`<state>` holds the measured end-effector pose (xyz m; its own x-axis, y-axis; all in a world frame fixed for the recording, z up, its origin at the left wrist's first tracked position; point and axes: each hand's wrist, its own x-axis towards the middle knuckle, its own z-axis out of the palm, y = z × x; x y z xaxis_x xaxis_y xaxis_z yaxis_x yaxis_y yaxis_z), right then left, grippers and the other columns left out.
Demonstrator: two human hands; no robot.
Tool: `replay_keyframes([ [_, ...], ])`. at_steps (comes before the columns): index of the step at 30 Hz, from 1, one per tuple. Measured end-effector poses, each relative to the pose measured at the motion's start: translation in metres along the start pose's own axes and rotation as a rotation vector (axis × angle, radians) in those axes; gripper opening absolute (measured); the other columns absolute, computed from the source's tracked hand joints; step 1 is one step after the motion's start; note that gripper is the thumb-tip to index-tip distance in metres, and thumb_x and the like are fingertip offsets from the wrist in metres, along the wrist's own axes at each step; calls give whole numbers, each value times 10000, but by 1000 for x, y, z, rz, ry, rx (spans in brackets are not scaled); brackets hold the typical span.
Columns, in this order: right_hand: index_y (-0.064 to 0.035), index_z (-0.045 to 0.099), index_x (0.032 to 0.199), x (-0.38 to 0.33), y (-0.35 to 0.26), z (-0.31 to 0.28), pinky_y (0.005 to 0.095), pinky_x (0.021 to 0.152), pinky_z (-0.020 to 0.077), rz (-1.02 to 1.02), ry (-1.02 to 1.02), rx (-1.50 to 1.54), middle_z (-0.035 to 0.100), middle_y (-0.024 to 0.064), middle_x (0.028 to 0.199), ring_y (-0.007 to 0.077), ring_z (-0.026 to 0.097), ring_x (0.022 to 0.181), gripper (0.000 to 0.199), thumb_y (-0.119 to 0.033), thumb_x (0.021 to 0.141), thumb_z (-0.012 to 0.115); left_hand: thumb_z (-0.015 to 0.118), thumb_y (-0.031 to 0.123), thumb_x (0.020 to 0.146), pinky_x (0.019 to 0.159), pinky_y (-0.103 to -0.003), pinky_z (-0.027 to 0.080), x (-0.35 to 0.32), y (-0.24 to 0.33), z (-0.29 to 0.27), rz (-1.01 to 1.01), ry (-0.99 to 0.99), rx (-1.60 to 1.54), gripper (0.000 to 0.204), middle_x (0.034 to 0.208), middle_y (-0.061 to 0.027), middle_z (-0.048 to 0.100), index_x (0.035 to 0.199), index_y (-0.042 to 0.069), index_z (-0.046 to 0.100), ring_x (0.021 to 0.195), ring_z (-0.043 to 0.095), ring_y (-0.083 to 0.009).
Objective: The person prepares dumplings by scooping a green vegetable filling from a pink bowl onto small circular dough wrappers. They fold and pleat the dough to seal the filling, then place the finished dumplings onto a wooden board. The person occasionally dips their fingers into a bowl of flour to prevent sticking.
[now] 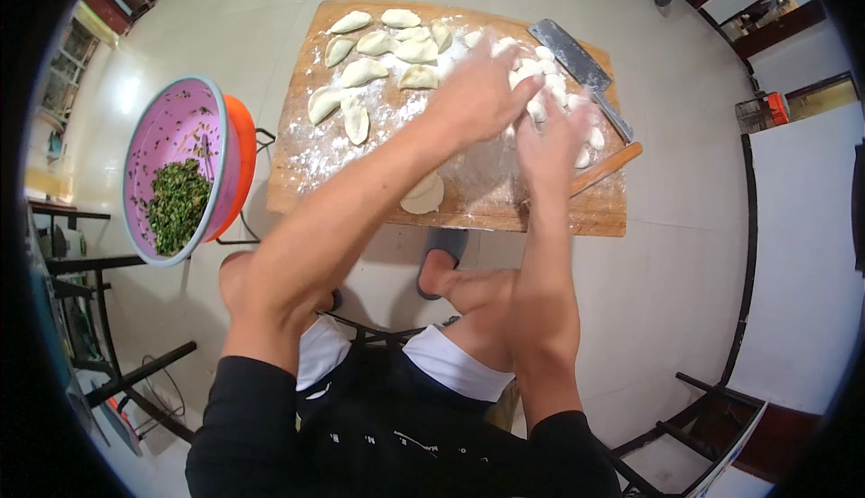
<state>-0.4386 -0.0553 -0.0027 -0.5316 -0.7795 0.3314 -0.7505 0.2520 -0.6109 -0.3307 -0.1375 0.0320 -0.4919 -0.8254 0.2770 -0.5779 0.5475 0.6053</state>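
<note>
Both my hands are over the small dough pieces [556,83] at the right part of a floured wooden board [297,173]. My left hand [482,92] is open, thumb apart from the blurred fingers, at the left side of the pieces. My right hand [551,142], also blurred, is open among the nearer pieces with its fingers apart. Whether a piece lies between the fingers is hard to see. Below my left wrist lies a flat round dough wrapper [423,195], partly covered by my forearm. Several folded dumplings [363,72] rest on the board's far left.
A cleaver [577,58] lies along the board's right side, beside a wooden rolling pin [608,169]. Left of the board, a pink basin [185,119] holds chopped green filling [177,205], with an orange basin [241,155] behind it. Dark metal frames [126,381] stand lower left.
</note>
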Motion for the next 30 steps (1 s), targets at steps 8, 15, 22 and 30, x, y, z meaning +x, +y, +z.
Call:
replay_keyframes([
  [8,-45,687,1219,-24,-31,-15,544,1173,265,-253,15,-166,573,173,1325,331,504,1267,374,-122,854,703,688,307,905,846,-466,514,-79,-42,-85,-134,-255,157,357,1000,-215,683,1064,-13,693,957,660,-397],
  [15,-11,717,1165,-39,-40,-8,436,1087,401,-213,-298,60,604,182,1290,349,549,1206,327,-132,861,710,728,235,869,789,-456,523,-123,-65,-64,-255,-196,84,271,983,-198,667,992,0,672,905,663,-393],
  [22,31,707,1130,-39,-39,-2,433,968,481,-210,-384,103,662,221,1161,385,618,1085,310,-152,882,684,698,179,889,771,-457,512,-119,-69,-60,-217,-183,-25,215,924,-181,667,998,2,640,895,653,-405],
  [30,48,686,1151,-36,-41,3,357,884,517,63,-538,270,701,198,1129,285,685,985,310,-152,918,648,680,144,938,649,-291,480,-104,-76,-65,-295,-182,-592,214,795,-21,581,1068,7,579,750,555,-86],
])
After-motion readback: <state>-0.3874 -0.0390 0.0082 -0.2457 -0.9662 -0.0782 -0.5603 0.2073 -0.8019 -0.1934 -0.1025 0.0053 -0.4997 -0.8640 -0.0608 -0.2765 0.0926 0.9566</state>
